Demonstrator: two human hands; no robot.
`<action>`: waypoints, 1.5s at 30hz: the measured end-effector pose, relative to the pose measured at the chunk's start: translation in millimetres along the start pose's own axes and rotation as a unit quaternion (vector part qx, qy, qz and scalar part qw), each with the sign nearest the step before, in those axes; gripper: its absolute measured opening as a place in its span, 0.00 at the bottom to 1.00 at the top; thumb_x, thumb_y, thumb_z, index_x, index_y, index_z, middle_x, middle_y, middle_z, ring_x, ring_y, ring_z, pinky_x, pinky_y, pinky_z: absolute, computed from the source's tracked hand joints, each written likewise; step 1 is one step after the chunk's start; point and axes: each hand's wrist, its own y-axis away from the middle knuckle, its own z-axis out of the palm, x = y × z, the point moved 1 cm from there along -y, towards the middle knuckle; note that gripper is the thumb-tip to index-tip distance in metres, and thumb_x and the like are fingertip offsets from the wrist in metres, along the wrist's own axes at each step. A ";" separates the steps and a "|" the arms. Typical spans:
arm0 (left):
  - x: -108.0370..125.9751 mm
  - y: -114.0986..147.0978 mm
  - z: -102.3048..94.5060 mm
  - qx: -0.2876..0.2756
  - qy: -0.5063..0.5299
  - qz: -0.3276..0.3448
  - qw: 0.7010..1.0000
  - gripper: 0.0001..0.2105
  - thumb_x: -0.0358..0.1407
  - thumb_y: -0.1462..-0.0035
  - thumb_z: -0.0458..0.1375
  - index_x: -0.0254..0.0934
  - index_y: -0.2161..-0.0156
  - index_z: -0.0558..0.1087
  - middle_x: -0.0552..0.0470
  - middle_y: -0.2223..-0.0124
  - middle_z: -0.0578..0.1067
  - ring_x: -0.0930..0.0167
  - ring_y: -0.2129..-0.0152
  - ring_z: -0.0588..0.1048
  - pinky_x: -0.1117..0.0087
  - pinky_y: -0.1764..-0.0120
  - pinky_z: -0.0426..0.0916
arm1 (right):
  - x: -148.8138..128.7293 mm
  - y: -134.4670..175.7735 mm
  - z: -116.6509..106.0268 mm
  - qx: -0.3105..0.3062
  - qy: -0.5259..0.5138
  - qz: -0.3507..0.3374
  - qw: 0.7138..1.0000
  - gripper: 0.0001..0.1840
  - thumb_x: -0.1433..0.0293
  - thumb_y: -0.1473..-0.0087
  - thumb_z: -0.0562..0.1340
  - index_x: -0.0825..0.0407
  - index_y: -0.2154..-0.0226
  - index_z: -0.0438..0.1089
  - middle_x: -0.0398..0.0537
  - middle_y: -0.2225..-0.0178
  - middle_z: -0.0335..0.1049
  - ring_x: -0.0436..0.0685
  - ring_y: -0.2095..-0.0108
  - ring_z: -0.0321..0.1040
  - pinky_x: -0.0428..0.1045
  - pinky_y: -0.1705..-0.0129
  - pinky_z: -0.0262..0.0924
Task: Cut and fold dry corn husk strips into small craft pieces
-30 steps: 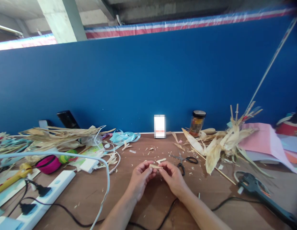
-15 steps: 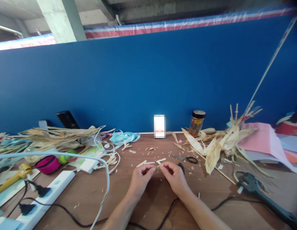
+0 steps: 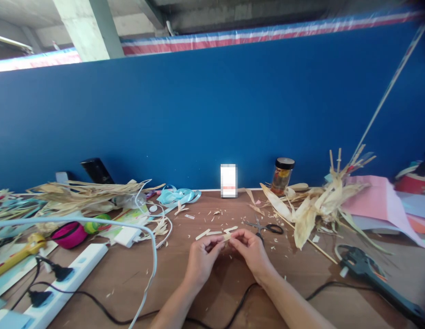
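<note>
Between my two hands, a small pale strip of dried corn husk [image 3: 227, 237] is pinched at both ends. My left hand [image 3: 204, 258] has thumb and fingertips closed on its left end. On the other end, my right hand [image 3: 248, 251] is closed in the same way, and the fingertips of both hands nearly meet. Just beyond them, cut husk pieces [image 3: 212, 233] lie on the brown table [image 3: 157, 283]. A pair of scissors [image 3: 267, 227] with black handles rests past my right hand, partly hidden by it.
On the left are a white power strip [image 3: 70, 283], cables, a magenta pouch [image 3: 69, 235] and a husk pile [image 3: 78, 196]. To the right lie a husk bundle [image 3: 315, 205], a glue gun [image 3: 363, 262] and pink paper [image 3: 373, 196]. A jar [image 3: 281, 176] stands by the blue partition [image 3: 199, 114].
My hands have drawn slightly closer together and turned a little. The husk strip between the fingertips now shows a broader face. Nothing else on the table has moved.
</note>
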 end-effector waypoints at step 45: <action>1.8 0.2 5.0 0.065 0.201 -0.150 0.966 0.20 0.32 0.61 0.64 0.34 0.60 0.64 0.53 0.77 0.74 0.73 0.77 0.74 0.74 0.72 0.69 | -5.0 3.9 5.5 0.052 -0.038 0.037 0.997 0.13 0.63 0.62 0.66 0.55 0.77 0.65 0.42 0.80 0.67 0.49 0.78 0.62 0.45 0.74 0.58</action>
